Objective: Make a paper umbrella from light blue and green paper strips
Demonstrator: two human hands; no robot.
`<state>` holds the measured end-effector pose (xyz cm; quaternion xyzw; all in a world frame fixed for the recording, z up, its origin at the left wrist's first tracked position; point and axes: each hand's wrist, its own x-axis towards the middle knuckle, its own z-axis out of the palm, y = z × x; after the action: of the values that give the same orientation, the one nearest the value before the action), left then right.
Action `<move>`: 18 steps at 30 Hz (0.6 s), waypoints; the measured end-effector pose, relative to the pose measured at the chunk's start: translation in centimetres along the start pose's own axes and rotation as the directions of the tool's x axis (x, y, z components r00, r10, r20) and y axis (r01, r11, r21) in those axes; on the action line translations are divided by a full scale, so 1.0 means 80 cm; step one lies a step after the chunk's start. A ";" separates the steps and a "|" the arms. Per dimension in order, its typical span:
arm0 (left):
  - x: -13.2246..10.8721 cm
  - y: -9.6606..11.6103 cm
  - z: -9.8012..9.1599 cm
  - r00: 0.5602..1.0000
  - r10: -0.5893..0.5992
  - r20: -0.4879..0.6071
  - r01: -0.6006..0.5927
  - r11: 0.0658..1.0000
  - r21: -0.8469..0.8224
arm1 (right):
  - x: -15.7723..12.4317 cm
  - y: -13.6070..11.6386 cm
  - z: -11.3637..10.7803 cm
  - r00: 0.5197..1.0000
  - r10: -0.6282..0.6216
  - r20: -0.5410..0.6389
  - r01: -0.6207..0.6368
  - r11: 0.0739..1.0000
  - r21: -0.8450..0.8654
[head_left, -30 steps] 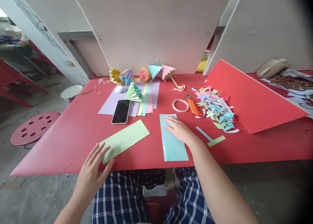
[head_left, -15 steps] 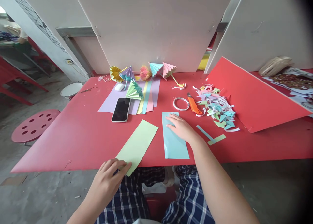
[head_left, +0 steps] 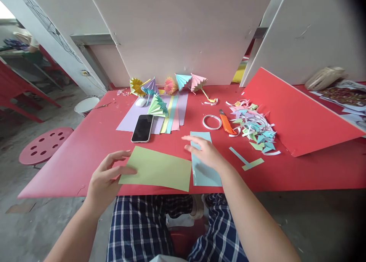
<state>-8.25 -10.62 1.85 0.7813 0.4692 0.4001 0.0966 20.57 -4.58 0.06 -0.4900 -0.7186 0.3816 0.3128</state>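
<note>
My left hand (head_left: 110,176) pinches the left end of a light green sheet of paper (head_left: 158,168), which is raised a little over the front of the table. Over a pale blue paper strip (head_left: 206,170) my right hand (head_left: 204,151) hovers with its fingers spread, holding nothing. The blue strip lies flat, and its left edge meets the right end of the green sheet in view. Near the right hand, a thin blue strip (head_left: 238,156) crosses a short green strip (head_left: 254,164) on the red table (head_left: 71,155).
A phone (head_left: 142,128) lies beside pastel sheets (head_left: 128,119). Folded paper umbrellas (head_left: 183,81) stand along the back. To the right are a roll of white tape (head_left: 212,122), an orange cutter (head_left: 227,124), a heap of paper scraps (head_left: 254,121) and a tilted red board (head_left: 300,117).
The green sheet has been lifted and turned from slanted to nearly crosswise, with my left hand moving up and left. My right hand has come off the blue strip and shifted slightly left.
</note>
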 end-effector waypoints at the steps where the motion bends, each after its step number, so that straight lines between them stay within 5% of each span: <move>1: 0.010 -0.001 0.000 0.999 -0.024 0.020 0.026 0.997 -0.069 | -0.002 -0.009 0.006 0.997 -0.006 0.074 -0.001 0.995 0.099; 3: 0.027 -0.005 0.004 0.990 -0.117 0.079 0.131 0.971 -0.201 | -0.004 -0.021 0.018 0.976 -0.027 0.217 -0.026 0.971 0.237; 6: 0.049 -0.009 0.019 0.932 -0.355 0.071 0.353 0.851 -0.388 | -0.006 -0.025 0.031 0.973 0.027 0.227 -0.088 0.962 0.259; 9: 0.062 -0.004 0.048 0.804 -0.584 0.115 0.491 0.542 -0.682 | -0.004 -0.021 0.036 0.987 0.102 0.128 -0.135 0.947 0.292; 12: 0.065 0.013 0.081 0.753 -0.563 0.340 0.564 0.288 -0.774 | -0.002 -0.017 0.037 0.985 0.171 0.028 -0.170 0.918 0.357; 18: 0.067 0.029 0.112 0.673 -0.598 0.435 0.682 0.274 -0.679 | -0.003 -0.003 0.018 0.963 0.259 -0.074 -0.208 0.890 0.406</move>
<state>0.98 -5.50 -0.01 0.4093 0.5031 0.4545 0.6106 19.40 -5.23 -0.50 -0.5227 -0.5415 0.5217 0.4018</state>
